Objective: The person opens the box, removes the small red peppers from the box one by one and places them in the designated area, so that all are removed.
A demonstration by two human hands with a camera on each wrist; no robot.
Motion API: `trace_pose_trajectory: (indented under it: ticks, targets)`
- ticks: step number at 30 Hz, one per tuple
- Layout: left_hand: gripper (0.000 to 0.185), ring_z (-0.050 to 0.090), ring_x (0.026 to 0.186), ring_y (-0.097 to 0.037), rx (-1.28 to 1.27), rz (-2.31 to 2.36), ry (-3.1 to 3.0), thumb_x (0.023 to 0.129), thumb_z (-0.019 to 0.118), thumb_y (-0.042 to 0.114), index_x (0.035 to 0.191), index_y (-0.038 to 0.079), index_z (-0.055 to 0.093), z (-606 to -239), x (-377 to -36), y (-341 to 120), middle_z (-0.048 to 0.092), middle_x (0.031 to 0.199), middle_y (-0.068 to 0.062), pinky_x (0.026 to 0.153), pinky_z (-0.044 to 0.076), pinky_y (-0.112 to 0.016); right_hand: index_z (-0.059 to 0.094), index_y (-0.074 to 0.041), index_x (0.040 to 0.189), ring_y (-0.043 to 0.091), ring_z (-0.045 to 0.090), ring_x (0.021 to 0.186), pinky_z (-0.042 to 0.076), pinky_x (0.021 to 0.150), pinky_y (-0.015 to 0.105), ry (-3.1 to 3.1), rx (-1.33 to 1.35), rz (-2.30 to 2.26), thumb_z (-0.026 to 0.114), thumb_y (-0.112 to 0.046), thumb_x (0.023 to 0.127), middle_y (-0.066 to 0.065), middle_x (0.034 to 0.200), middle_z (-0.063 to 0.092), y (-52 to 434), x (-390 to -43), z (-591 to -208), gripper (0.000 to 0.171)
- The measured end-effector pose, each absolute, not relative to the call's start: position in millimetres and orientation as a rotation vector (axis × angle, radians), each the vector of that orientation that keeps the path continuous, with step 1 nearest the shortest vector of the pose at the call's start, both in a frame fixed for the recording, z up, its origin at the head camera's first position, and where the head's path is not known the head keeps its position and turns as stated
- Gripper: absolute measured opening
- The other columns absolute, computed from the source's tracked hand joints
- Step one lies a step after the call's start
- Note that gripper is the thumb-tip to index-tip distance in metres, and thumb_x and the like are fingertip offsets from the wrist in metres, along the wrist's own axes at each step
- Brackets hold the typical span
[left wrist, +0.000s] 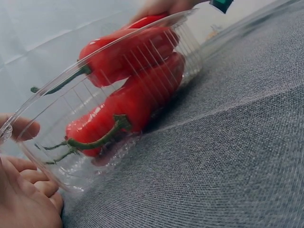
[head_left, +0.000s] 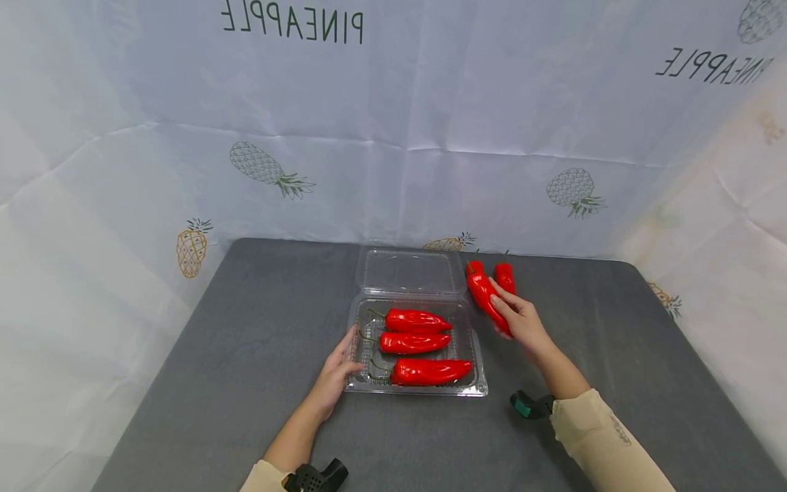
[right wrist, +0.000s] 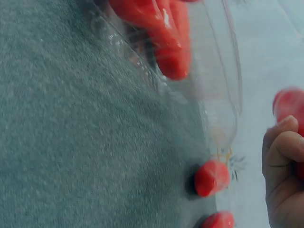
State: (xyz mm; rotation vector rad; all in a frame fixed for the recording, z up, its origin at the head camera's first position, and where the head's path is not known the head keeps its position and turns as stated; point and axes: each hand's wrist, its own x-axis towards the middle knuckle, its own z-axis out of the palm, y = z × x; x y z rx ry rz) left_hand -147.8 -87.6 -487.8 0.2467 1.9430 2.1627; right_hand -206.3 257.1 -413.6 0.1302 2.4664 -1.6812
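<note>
Now left hand steadies tray; right hand grips pepper.

You are looking at a grey table with a fine woven texture, filling the lower half of the head view; its far edge runs across the middle of the frame. In the left wrist view the same grey weave fills the right and bottom.

Behind and to both sides hangs a white backdrop cloth, creased along fold lines. Across the top centre you can read mirrored PINEAPPLE lettering, and again at the upper right.

Outline pineapple prints are scattered over it: a grey one left of centre, another at right, and a yellow one at the left beside the table's far corner.
</note>
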Motion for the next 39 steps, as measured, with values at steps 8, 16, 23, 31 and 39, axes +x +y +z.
trace_pose_trajectory:
  ticks: [8, 16, 23, 31, 39]
  targets:
    - [0.075, 0.002, 0.145, -0.029, 0.229, 2.159, 1.958, 0.081, 0.046, -0.002, 0.148, -0.002, 0.012, -487.6, -147.2, -86.1, 0.007, 0.156, -0.017, 0.095, 0.019, 0.003, 0.023, -0.023, 0.148, 0.006, 0.055, 0.063, 0.049, 0.058, 0.017, 2.354, 0.27, -1.901, 0.045, -0.042, 0.094, 0.018, 0.138, 0.03, 286.3, -207.4, -411.4, 0.061]
    - [0.075, 0.001, 0.145, -0.028, 0.225, 2.151, 1.966, 0.082, 0.046, -0.001, 0.149, 0.0, 0.011, -486.4, -147.4, -86.6, 0.007, 0.157, -0.015, 0.094, 0.018, 0.003, 0.022, -0.025, 0.148, 0.009, 0.054, 0.069, 0.044, 0.052, 0.015, 2.052, 0.435, -2.191, 0.051, -0.042, 0.09, -0.004, 0.117, 0.036, 312.6, -212.6, -408.6, 0.067]
    - [0.075, 0.001, 0.145, -0.029, 0.23, 2.151, 1.974, 0.082, 0.046, -0.001, 0.148, -0.001, 0.011, -486.9, -147.3, -86.8, 0.007, 0.157, -0.016, 0.094, 0.017, 0.003, 0.017, -0.027, 0.15, 0.011, 0.053, 0.072, 0.044, 0.052, 0.015, 1.924, 0.51, -2.278, 0.052, -0.041, 0.09, -0.007, 0.114, 0.034, 329.1, -217.4, -404.5, 0.071]
    - [0.075, 0.0, 0.145, -0.03, 0.239, 2.147, 1.955, 0.083, 0.046, -0.001, 0.148, -0.001, 0.009, -486.9, -147.1, -87.1, 0.005, 0.157, -0.016, 0.094, 0.018, 0.003, 0.013, -0.024, 0.15, 0.009, 0.054, 0.063, 0.046, 0.052, 0.015, 1.938, 0.527, -2.289, 0.05, -0.038, 0.092, -0.005, 0.11, 0.035, 346.4, -225.7, -415.0, 0.07]
    - [0.075, 0.001, 0.144, -0.033, 0.254, 2.162, 1.951, 0.082, 0.046, -0.002, 0.148, -0.003, 0.01, -488.2, -146.6, -87.2, 0.006, 0.156, -0.019, 0.094, 0.019, 0.002, 0.013, -0.017, 0.15, 0.007, 0.053, 0.059, 0.046, 0.051, 0.015, 2.198, 0.536, -2.107, 0.045, -0.039, 0.094, 0.01, 0.127, 0.032, 353.4, -241.1, -422.7, 0.068]
